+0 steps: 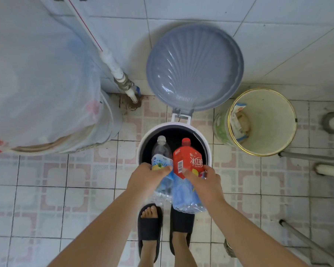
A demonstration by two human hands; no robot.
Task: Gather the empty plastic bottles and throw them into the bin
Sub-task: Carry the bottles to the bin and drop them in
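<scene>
A white pedal bin (205, 139) with a dark inside stands on the tiled floor, its grey lid (194, 68) swung up against the wall. My left hand (146, 178) grips a clear bottle with a blue label (161, 153), cap pointing into the bin mouth. Beside it, my right hand (205, 182) grips a bigger clear bottle with a red label and red cap (187, 157), also tilted cap-first over the opening. Both bottles look empty, and their bases hang above my feet.
A large tub under a plastic sheet (46, 93) fills the left. A white pipe with a valve (120, 74) runs down the wall. A cream bucket with packets inside (262, 122) stands right of the bin. Metal legs (307, 157) lie at the right. My black slippers (149, 228) are below.
</scene>
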